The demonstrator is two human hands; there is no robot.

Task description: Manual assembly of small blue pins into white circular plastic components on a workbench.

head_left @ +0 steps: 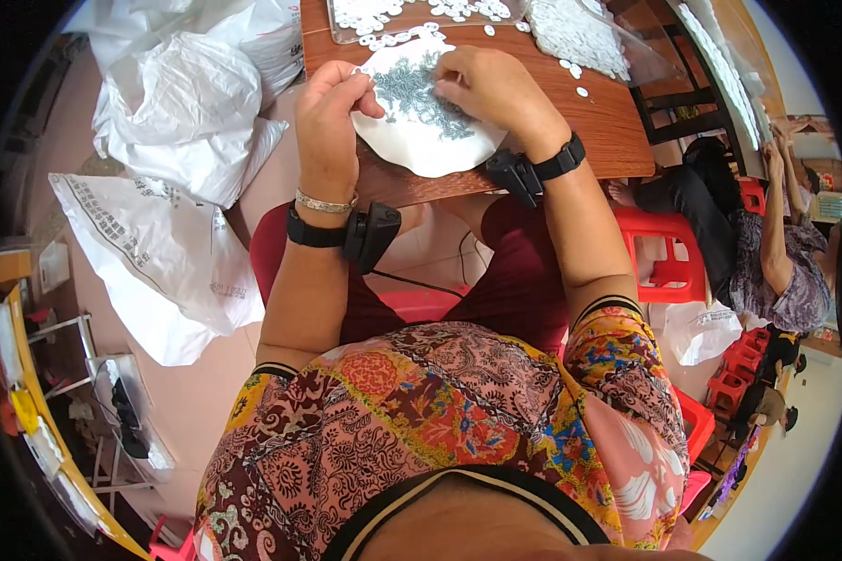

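Grey bits (407, 86): I judge light, slippery; pinch mid-length. Left hand (329, 103) pinches white piece (356, 71); right hand's (500, 89) grip, cannot tell.

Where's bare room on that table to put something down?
Bare wood shows on the table between the right hand, loose white pieces and the right edge. A narrow strip lies between the white mat and the front edge. It's crowded at the far side, with heaped white pieces, and at the mat, with grey bits and the left hand.
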